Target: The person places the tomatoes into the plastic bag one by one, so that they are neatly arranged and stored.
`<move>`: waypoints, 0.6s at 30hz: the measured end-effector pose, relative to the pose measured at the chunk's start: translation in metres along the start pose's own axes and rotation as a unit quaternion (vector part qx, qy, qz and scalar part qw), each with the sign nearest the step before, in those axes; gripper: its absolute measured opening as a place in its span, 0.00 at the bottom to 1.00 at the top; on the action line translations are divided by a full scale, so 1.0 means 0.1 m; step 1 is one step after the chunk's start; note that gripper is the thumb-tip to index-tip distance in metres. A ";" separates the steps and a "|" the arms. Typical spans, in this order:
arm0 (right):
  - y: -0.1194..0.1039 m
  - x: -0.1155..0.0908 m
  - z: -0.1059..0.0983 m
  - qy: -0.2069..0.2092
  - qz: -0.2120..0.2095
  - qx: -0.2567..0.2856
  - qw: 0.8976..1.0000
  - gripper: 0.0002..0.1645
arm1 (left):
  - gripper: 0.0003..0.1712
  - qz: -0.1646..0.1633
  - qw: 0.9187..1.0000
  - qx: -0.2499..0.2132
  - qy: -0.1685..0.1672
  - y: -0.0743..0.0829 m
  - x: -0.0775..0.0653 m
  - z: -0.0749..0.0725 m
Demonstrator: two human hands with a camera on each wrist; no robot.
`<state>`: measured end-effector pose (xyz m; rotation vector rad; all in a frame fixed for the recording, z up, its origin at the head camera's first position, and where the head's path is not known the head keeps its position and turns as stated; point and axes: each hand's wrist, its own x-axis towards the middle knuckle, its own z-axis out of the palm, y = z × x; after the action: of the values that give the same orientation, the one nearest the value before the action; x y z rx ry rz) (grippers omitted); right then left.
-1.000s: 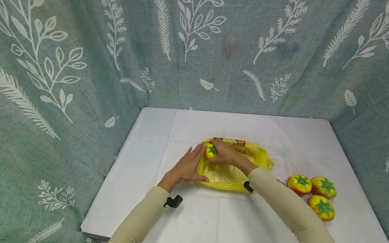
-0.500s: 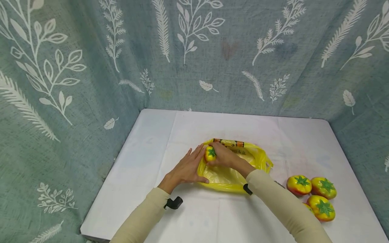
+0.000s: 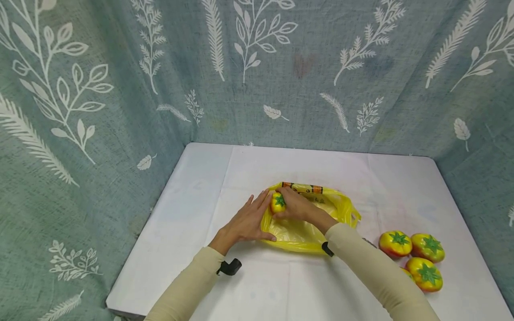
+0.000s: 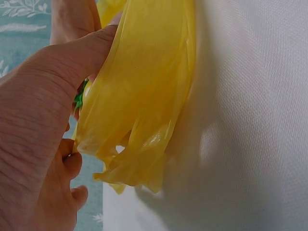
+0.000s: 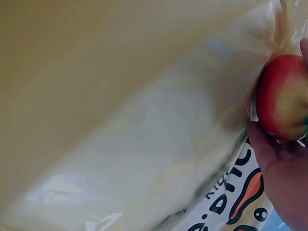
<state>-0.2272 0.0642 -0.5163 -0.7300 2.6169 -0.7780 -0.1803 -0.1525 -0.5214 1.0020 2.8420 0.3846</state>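
A yellow plastic bag [image 3: 299, 232] lies on the table with its mouth spread wide. My left hand [image 3: 250, 218] is at the bag's left rim, fingers stretched out and thumb apart from them. In the left wrist view, the thumb of the left hand [image 4: 53, 72] reaches behind the edge of the yellow bag [image 4: 139, 82]. Inside the mouth, at its left end, my right hand [image 3: 295, 204] grips a persimmon [image 3: 278, 203] with a green leafy top. The right wrist view shows the red side of this persimmon [image 5: 281, 96] against the bag film, with right-hand fingers around it.
Several more persimmons [image 3: 395, 244] sit grouped at the right of the white table [image 3: 192, 191], one partly hidden by my right sleeve [image 3: 377, 267]. A patterned green-blue curtain [image 3: 225, 111] hangs behind the table and along its sides.
My right hand has lowered the persimmon very slightly inside the bag's left end. The left hand keeps its place at the rim.
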 end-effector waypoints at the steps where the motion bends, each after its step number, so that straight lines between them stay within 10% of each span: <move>1: 0.00 0.00 0.00 0.000 0.000 -0.002 1.000 0.57 | 0.76 -0.001 1.000 0.001 0.000 0.00 0.00 0.00; 18: -0.05 -0.13 -0.26 0.001 -0.001 -0.041 0.999 0.57 | 0.76 -0.003 1.000 0.005 -0.011 0.00 0.00 -0.01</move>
<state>-0.2258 0.0785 -0.4907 -0.7544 2.6627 -0.6764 -0.1807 -0.1525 -0.5203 0.9923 2.8300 0.3560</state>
